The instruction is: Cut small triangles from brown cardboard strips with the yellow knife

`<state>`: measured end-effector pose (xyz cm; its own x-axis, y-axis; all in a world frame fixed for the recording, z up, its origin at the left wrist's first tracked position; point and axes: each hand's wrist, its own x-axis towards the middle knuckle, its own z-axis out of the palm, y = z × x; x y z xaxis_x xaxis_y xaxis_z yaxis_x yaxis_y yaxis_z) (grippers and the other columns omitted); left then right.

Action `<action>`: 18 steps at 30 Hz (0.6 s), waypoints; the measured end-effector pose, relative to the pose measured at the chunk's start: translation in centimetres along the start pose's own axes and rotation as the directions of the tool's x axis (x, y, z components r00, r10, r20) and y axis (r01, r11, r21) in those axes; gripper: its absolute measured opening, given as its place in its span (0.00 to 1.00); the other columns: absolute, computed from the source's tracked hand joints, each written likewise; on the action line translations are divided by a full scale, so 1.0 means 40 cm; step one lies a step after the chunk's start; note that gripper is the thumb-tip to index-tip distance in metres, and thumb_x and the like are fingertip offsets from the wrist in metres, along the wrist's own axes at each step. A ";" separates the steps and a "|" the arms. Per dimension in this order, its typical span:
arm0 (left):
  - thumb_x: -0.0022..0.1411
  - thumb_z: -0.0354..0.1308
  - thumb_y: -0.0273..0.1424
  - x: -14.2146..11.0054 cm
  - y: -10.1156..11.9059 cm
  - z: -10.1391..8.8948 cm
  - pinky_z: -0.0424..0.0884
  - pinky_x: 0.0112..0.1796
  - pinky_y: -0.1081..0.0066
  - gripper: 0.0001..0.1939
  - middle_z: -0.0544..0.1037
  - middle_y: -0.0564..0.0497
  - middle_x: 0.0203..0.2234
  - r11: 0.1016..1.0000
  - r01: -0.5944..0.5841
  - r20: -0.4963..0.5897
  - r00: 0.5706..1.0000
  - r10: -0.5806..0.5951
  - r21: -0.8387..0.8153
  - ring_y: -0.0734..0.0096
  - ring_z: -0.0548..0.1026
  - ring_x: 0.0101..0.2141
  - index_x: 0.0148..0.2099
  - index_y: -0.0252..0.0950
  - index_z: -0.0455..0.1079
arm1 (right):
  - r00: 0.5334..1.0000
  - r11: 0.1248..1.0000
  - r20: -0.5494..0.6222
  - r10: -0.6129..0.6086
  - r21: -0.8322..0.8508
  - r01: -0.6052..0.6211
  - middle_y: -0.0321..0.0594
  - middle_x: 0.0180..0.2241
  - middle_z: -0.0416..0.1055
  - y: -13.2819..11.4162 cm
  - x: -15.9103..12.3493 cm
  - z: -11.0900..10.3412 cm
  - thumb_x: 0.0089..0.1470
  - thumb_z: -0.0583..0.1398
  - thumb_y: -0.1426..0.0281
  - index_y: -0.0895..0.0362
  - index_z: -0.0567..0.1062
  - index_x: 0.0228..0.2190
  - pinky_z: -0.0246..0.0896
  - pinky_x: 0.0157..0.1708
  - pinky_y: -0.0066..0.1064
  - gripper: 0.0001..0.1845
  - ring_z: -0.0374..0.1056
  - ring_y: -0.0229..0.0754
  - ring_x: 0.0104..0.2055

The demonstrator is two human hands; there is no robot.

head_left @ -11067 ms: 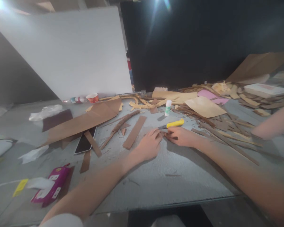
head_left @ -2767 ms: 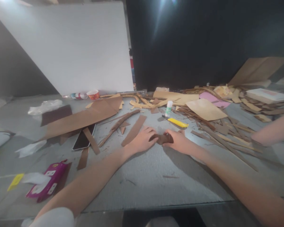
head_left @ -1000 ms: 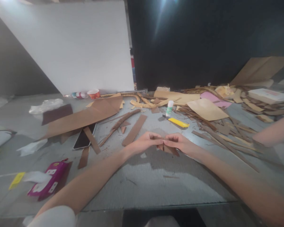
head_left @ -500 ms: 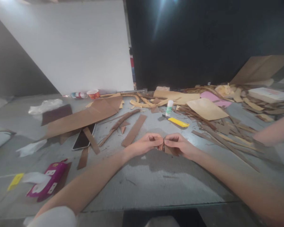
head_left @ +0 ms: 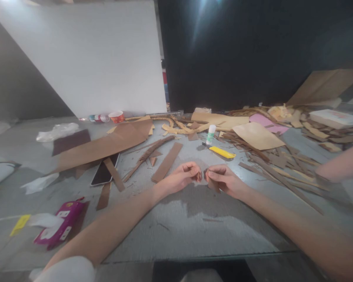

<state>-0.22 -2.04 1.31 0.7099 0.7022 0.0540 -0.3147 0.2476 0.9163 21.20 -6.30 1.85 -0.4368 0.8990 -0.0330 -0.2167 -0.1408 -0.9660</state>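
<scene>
Above the tabletop (head_left: 191, 235), the right hand (head_left: 226, 181) — pinching a brown card strip (head_left: 214, 185) — had parted from the left hand (head_left: 183, 177), closed on a scrap (head_left: 199, 176). Tearing appeared complete.

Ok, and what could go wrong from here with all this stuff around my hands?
The yellow knife lies just beyond your right hand; a reach forward might brush it, and I can't tell whether its blade is out.
The glue stick stands upright behind the yellow knife, so a bump could tip it over.
The brown piece in your right hand could get lost if dropped, since similar brown scraps lie off to the right.
</scene>
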 end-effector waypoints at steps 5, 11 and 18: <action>0.61 0.69 0.54 0.015 0.004 -0.010 0.69 0.37 0.70 0.26 0.75 0.50 0.28 0.959 -0.068 -0.236 0.962 0.136 0.275 0.71 0.72 0.30 0.32 0.36 0.72 | 0.996 0.992 -0.065 -0.064 -0.109 0.057 0.33 0.17 0.64 -0.012 0.002 -0.003 0.57 0.69 0.45 0.55 0.75 0.23 0.44 0.21 0.34 0.27 0.54 0.35 0.18; 0.69 0.61 0.47 0.035 0.049 -0.048 0.71 0.37 0.67 0.18 0.81 0.48 0.31 0.706 -0.015 -0.403 0.812 0.423 0.708 0.66 0.77 0.31 0.38 0.36 0.77 | 0.972 0.966 -0.198 -0.124 -0.246 0.073 0.33 0.18 0.63 -0.003 0.020 -0.019 0.61 0.65 0.42 0.53 0.72 0.24 0.44 0.21 0.34 0.29 0.55 0.36 0.18; 0.70 0.62 0.36 0.033 0.126 -0.207 0.70 0.55 0.54 0.13 0.81 0.41 0.47 0.423 0.178 -0.436 0.614 0.657 0.888 0.53 0.78 0.51 0.53 0.36 0.73 | 0.954 0.950 -0.261 -0.146 -0.305 0.062 0.32 0.19 0.62 -0.005 0.028 -0.016 0.59 0.64 0.40 0.52 0.71 0.26 0.46 0.21 0.33 0.30 0.56 0.37 0.20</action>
<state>-6.11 5.66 2.73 -0.0456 0.8854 0.4625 0.5534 -0.3631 0.7496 21.30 -4.99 1.85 -0.1576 0.9866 0.0425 0.0330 0.0482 -0.9983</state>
